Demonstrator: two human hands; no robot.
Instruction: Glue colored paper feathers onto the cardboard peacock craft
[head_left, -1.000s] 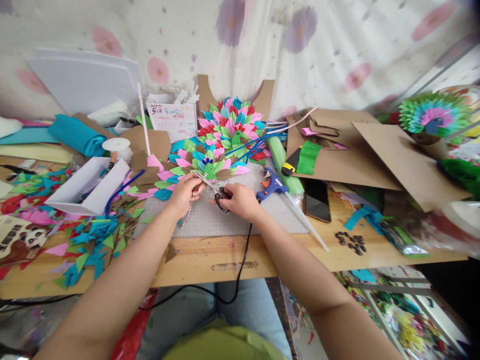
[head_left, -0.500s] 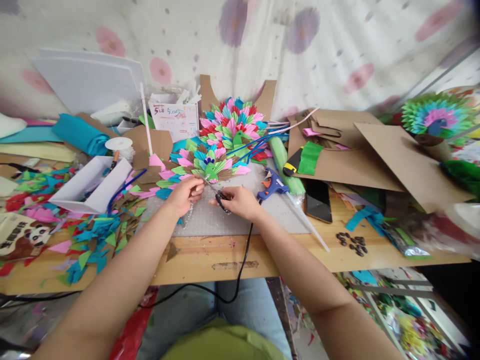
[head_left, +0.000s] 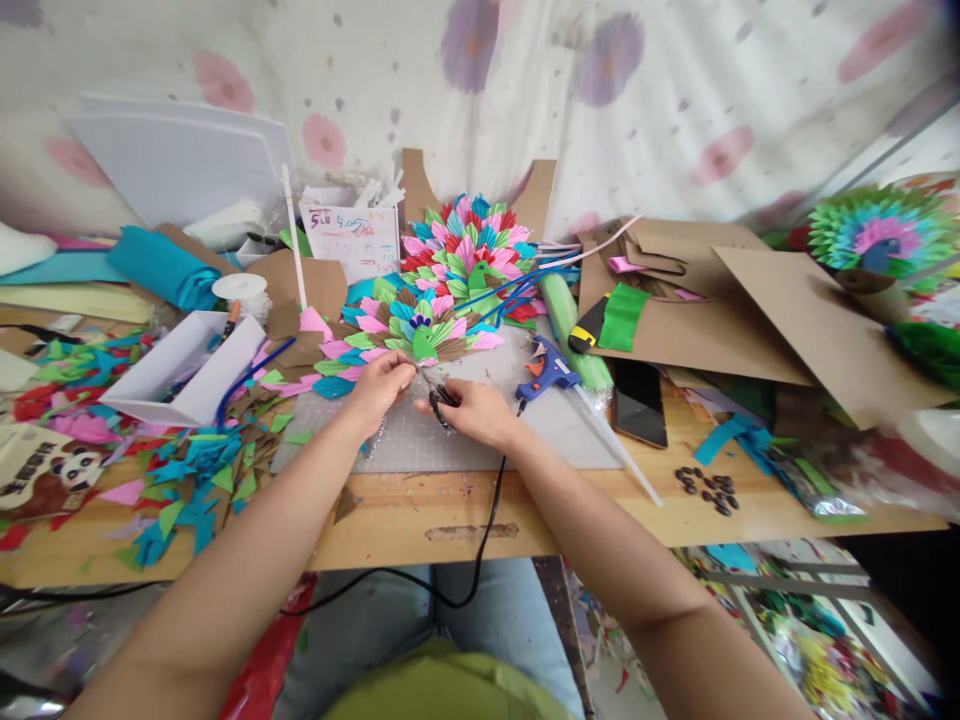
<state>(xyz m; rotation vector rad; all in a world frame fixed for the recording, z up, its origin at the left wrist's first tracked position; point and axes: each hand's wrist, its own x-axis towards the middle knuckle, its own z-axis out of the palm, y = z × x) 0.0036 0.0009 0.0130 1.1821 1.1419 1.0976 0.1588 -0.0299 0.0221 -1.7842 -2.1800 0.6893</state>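
- Nearest me, a black cord (head_left: 489, 520) hangs over the edge of the wooden table (head_left: 600, 525).
- On the grey mat (head_left: 480, 450), I see a silvery strand (head_left: 377, 438) trailing below the left hand (head_left: 382, 385), whose fingertips pinch it.
- My right hand (head_left: 480, 410) has its fingers curled around the handles of the scissors (head_left: 438, 402); their tips reach the left fingertips, but I can't tell whether the blades are parted.
- Just beyond, the green paper bird (head_left: 424, 343) lies on its fanned feathers (head_left: 371, 325).
- Farther back stands a flowered curtain (head_left: 675, 90).

Wooden table (head_left: 570, 510) with grey mat (head_left: 480, 440), black phone (head_left: 640, 403), dark oval pieces (head_left: 707, 495), coloured scraps (head_left: 196, 460).
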